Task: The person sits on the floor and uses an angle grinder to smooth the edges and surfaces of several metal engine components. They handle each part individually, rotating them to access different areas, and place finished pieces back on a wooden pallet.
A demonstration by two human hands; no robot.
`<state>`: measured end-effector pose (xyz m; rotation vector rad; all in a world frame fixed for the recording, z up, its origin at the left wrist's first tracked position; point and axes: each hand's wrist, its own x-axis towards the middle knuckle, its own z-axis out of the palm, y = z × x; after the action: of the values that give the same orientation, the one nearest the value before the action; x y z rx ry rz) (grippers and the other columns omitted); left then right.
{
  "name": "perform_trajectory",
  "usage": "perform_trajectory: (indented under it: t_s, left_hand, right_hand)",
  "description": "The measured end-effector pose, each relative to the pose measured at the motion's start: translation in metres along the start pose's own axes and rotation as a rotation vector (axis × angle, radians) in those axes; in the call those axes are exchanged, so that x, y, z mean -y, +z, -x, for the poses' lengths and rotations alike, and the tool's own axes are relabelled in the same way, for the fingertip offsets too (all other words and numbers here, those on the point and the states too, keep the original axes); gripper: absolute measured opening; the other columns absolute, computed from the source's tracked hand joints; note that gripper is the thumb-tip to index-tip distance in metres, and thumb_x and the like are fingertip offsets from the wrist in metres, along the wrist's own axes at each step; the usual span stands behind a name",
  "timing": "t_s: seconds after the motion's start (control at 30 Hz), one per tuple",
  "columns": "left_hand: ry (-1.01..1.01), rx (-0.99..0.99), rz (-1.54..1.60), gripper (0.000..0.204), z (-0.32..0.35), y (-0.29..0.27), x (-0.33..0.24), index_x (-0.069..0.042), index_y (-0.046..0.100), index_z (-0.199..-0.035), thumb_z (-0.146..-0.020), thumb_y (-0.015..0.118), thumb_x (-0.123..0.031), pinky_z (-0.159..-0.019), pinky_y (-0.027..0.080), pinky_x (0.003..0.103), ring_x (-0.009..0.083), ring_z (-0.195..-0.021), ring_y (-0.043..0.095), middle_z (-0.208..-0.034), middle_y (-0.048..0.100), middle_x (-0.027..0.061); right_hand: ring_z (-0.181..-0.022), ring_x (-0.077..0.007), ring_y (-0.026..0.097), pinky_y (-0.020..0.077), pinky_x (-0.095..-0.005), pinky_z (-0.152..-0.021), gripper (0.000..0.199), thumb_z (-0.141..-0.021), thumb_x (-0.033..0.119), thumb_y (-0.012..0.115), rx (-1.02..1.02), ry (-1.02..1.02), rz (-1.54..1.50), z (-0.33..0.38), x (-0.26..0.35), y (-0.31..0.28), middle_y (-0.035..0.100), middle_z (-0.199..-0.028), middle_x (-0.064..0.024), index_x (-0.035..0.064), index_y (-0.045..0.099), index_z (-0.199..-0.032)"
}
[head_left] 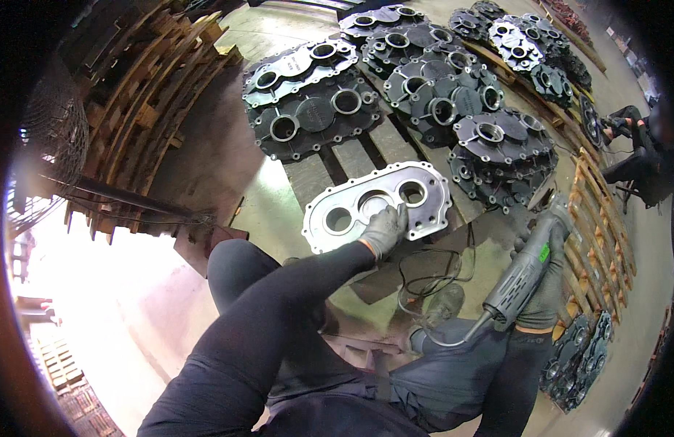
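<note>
A silver metal gear-housing cover [322, 198] with round openings lies on a pallet [366, 162] in front of me. My left hand [385, 231], in a grey glove, rests on this cover between the middle recess and the right-hand opening. Its thumb stands apart from the foreshortened fingers, and nothing shows in them. Over on the right, my gloved right hand [544, 302] is wrapped round a dark grey corded power grinder [522, 275] with a green label. The grinder's head points away from me, clear of the cover; its tip is hard to make out.
Several dark covers [315, 113] are stacked on the pallet's far side. The grinder's cord [431, 273] loops near my shoe [446, 302]. Wooden pallets stand at left [144, 109] and right [599, 226]. More covers [577, 357] lie lower right. Another person [643, 146] is at far right.
</note>
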<state>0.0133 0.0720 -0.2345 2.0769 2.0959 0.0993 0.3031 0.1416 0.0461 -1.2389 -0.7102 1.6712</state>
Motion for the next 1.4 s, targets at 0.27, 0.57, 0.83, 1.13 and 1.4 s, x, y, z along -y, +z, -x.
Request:
perform_trajectory:
  t_s: [0.27, 0.57, 0.83, 1.13, 1.4]
  left_hand:
    - [0.027, 0.336, 0.349, 0.048, -0.044, -0.167, 0.066, -0.001, 0.058, -0.146, -0.099, 0.061, -0.010, -0.096, 0.058, 0.047, 0.0408, -0.111, 0.072, -0.117, 0.075, 0.0273]
    - [-0.035, 0.261, 0.697, 0.044, -0.097, -0.201, 0.248, -0.003, 0.070, -0.136, -0.093, 0.072, -0.013, -0.090, 0.058, 0.036, 0.0161, -0.095, 0.071, -0.108, 0.080, 0.0100]
    - [-0.288, 0.024, 0.386, 0.031, -0.117, -0.233, 0.339, -0.002, 0.078, -0.120, -0.100, 0.074, -0.026, -0.077, 0.061, 0.037, 0.0193, -0.081, 0.074, -0.096, 0.081, 0.0110]
    - [-0.125, -0.048, 0.188, 0.030, -0.016, -0.238, 0.271, -0.007, 0.073, -0.123, -0.101, 0.068, -0.026, -0.094, 0.060, 0.049, 0.0416, -0.106, 0.075, -0.112, 0.077, 0.0234]
    - [0.096, 0.476, 0.015, 0.036, 0.033, -0.213, 0.169, -0.001, 0.076, -0.101, -0.097, 0.067, -0.035, -0.084, 0.057, 0.052, 0.0464, -0.093, 0.073, -0.096, 0.074, 0.0253]
  right_hand:
    - [-0.087, -0.0148, 0.077, 0.0663, -0.0270, -0.066, 0.060, -0.104, 0.054, 0.072, -0.046, -0.048, 0.013, -0.012, 0.001, 0.006, 0.076, -0.104, -0.0071, 0.0063, 0.063, -0.140]
    - [-0.077, -0.0130, 0.074, 0.0632, -0.0252, -0.064, 0.054, -0.102, 0.053, 0.076, -0.110, 0.007, 0.052, 0.009, 0.004, 0.042, 0.075, -0.097, -0.0066, 0.0085, 0.068, -0.132]
    - [-0.076, -0.0132, 0.073, 0.0625, -0.0261, -0.065, 0.054, -0.104, 0.052, 0.073, -0.168, -0.075, 0.145, 0.004, -0.012, 0.037, 0.074, -0.096, -0.0074, 0.0060, 0.067, -0.132]
    - [-0.075, -0.0135, 0.074, 0.0631, -0.0264, -0.064, 0.053, -0.103, 0.053, 0.075, -0.127, -0.089, 0.049, 0.035, -0.004, 0.036, 0.076, -0.096, -0.0075, 0.0073, 0.069, -0.128]
    - [-0.077, -0.0126, 0.075, 0.0655, -0.0286, -0.066, 0.034, -0.108, 0.044, 0.070, -0.096, -0.204, -0.195, 0.079, 0.023, -0.026, 0.078, -0.099, -0.0030, 0.0147, 0.074, -0.124]
